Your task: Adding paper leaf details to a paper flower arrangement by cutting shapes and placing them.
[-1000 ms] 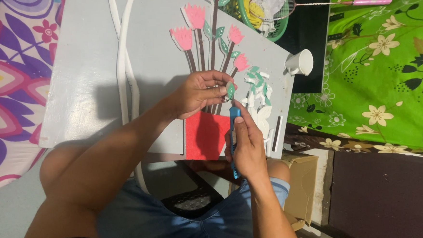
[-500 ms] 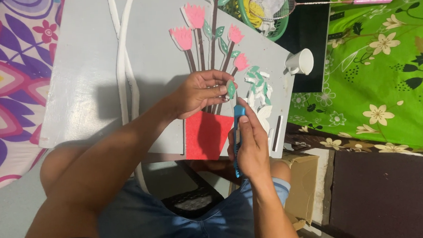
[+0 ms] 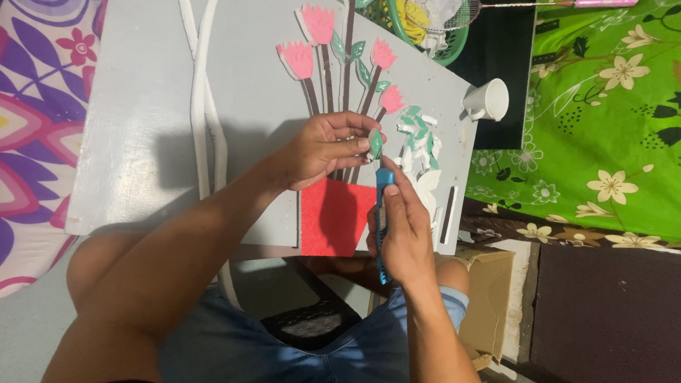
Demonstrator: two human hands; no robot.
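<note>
A seated person bent over a grey board resting across the knees, working on a foam flower picture. The left hand lay on the board at the foot of the brown stems, its fingers curled and pinching a small green leaf piece at the tips. The right hand was wrapped around a blue craft knife, fingers pressed together along its handle, the upper end of the tool just below the leaf; whether a blade touched the leaf could not be made out, and the tool's lower part was largely hidden behind the hand.

Pink flowers topped the stems, the highest bloom cut off by the picture's upper edge. A red vase shape sat below the left hand, its upper edge partly covered by the wrist and fingers. Green and white offcuts lay in a small heap just right of the hands, partly masked by the knife hand. A white curved strip ran down the board and vanished under the left forearm.

Beyond the board's right corner stood a white cup tipped on its side, near a green basket that was only partly in view, and a racket with a pink handle lay across a green flowered cloth.
</note>
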